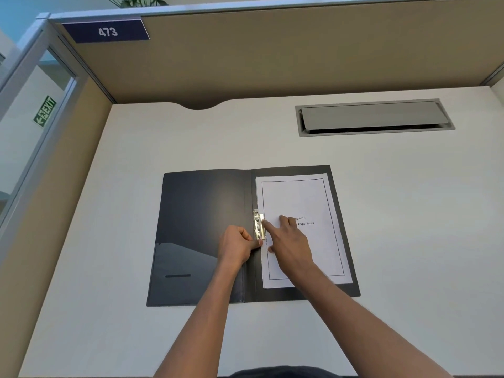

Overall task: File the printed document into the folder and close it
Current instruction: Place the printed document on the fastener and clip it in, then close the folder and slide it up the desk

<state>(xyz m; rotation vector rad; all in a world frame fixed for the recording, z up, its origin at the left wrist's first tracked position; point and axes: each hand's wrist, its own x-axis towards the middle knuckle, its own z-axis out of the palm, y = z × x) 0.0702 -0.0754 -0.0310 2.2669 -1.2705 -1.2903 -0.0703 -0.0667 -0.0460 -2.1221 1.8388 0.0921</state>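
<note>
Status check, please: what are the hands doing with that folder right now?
Left hand pinching at metal clip; right hand pressing document flat. Folder open on desk. Nothing in the way.

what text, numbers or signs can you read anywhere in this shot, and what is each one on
"473": white digits on the dark blue nameplate on the partition's top rail.
"EXIT": white letters, with an arrow and running figure, on the green sign behind the glass at left.
"apter 6" and "Experience": black print on the white printed document in the open black folder; the right hand hides the start of both lines.
No other text is visible.
</note>
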